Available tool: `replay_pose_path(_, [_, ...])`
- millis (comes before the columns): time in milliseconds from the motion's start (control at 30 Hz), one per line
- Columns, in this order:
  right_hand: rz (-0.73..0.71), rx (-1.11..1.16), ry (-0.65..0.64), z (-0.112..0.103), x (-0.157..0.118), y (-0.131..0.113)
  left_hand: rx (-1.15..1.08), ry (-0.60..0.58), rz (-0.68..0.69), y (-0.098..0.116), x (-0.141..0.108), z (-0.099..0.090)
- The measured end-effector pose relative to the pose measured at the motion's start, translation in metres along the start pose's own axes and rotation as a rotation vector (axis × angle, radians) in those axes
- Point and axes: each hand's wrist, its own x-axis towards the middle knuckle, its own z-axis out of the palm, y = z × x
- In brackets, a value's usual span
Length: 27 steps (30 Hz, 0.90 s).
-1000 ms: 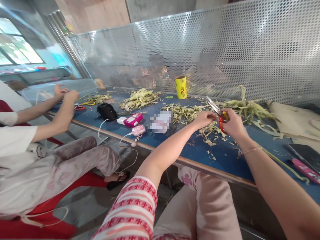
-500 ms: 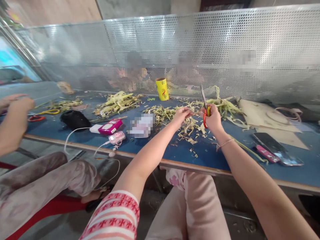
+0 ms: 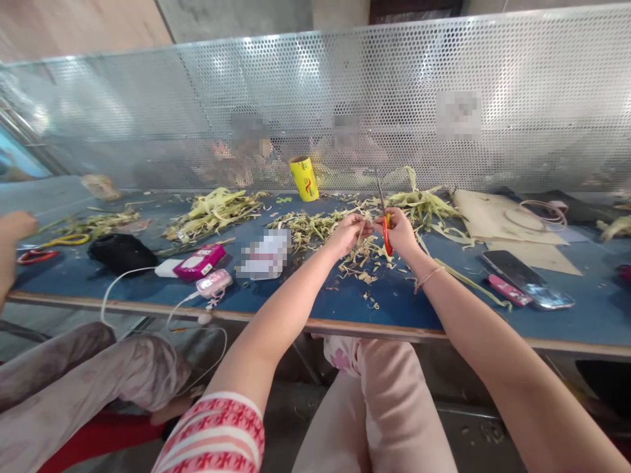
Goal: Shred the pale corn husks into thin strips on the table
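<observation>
Left hand point(image 3: 348, 238): fingertips pinched on a pale strip point(image 3: 361, 239), above plant scraps point(image 3: 310, 230) on the desk point(image 3: 389, 311). Right hand point(image 3: 403, 235): clamped on scissors point(image 3: 387, 242); it has closed in, placing them beside the strip.

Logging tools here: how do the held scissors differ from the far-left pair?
The held scissors are in the right hand; the far-left pair lies on the table. The held scissors' blades point up and away, while the far-left pair lies flat. Both have one red and one yellow handle.
</observation>
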Motion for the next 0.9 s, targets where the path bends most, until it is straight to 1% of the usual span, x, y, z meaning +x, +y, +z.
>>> replay_pose_path(100, [0.013,0.02,-0.051,0.002,-0.003,-0.001,0.021,-0.01,-0.002,-0.002,-0.002,0.003])
replay_pose_path(200, [-0.011,0.027,-0.07,0.004,-0.006,-0.002,0.035,-0.007,0.015,-0.004,-0.001,0.004])
replay_pose_path(300, [-0.03,0.03,-0.051,0.005,-0.007,-0.002,0.034,-0.023,0.029,-0.006,0.0,0.004])
replay_pose_path(400, [-0.017,0.034,-0.026,0.005,-0.005,-0.001,0.02,-0.038,0.027,-0.005,-0.001,0.006])
replay_pose_path(500, [-0.015,0.03,-0.031,0.003,-0.004,-0.002,0.024,-0.07,0.026,-0.005,-0.002,0.006])
replay_pose_path(667, [-0.001,0.025,-0.043,0.003,-0.004,-0.007,0.102,-0.112,0.114,-0.007,-0.001,0.002])
replay_pose_path(800, [-0.022,-0.017,-0.081,0.004,-0.006,-0.01,0.152,-0.095,0.148,-0.01,0.0,0.001])
replay_pose_path(900, [-0.015,-0.046,-0.074,0.004,-0.007,-0.013,0.156,-0.074,0.156,-0.01,-0.001,0.004])
